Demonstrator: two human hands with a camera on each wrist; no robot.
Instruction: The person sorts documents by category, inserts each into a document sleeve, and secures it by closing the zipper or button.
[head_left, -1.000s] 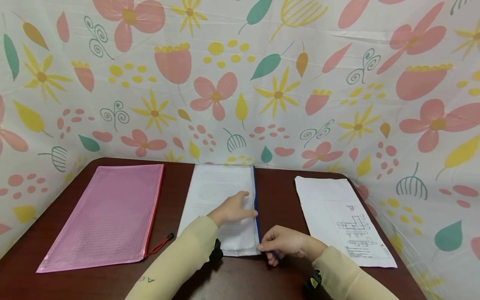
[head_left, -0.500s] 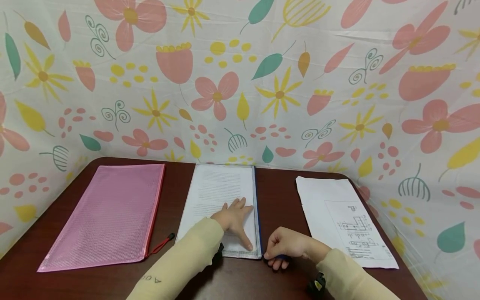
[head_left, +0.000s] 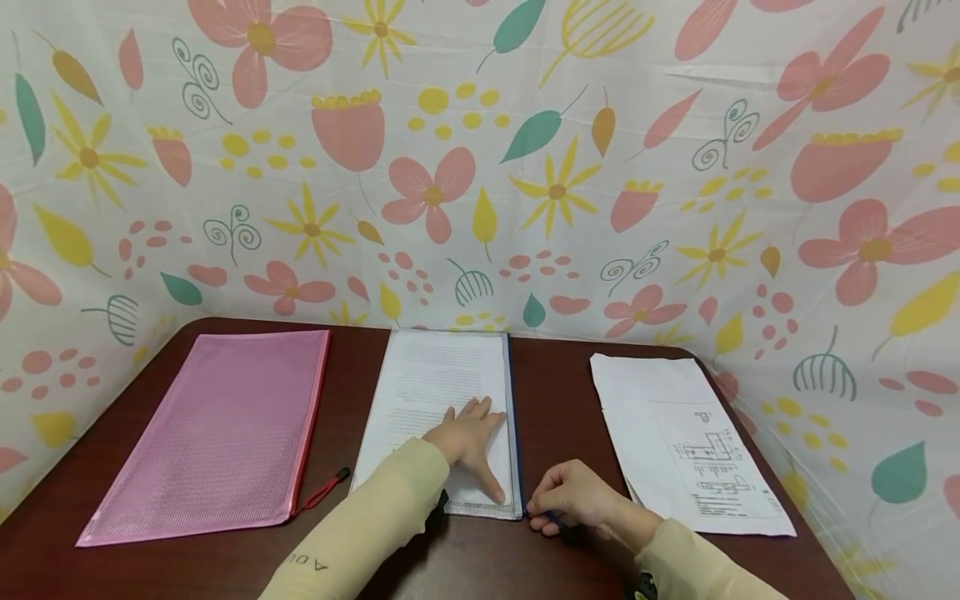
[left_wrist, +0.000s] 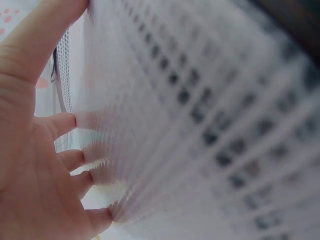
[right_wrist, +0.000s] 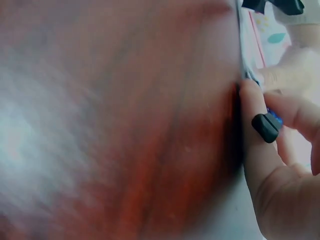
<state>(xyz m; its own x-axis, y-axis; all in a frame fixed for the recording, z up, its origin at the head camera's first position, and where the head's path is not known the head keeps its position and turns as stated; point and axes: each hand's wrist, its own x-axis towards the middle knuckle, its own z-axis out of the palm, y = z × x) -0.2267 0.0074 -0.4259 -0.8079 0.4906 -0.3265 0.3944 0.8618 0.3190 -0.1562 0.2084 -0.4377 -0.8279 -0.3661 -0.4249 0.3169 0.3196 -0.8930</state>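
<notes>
Since a second earlier, the left hand [head_left: 471, 435] had drawn back toward the near end of the white mesh pouch [head_left: 442, 392] and flattened there, while the right hand [head_left: 573, 498] had slid a little toward the table's near edge, off the pouch's corner. Left fingers lay spread and straight, pressing the pouch down onto the dark table [head_left: 562, 400]; the left wrist view showed the fingertips against the mesh, much blurred. Right fingers were curled, pinching the blue zipper pull [head_left: 550, 518] just beside the pouch's near right corner; the right wrist view showed a small black tab [right_wrist: 265, 127] between the fingers.

That pouch lay lengthwise in the middle of the table with printed sheets inside and its blue zipper edge [head_left: 513, 417] on the right. Well apart on the left lay a pink mesh pouch [head_left: 217, 433], its red pull cord [head_left: 321, 492] trailing near the left sleeve. On the right lay a loose paper sheet [head_left: 675, 433] with a printed drawing, near the right hand but apart from it. Flowered cloth [head_left: 480, 167] hung behind.
</notes>
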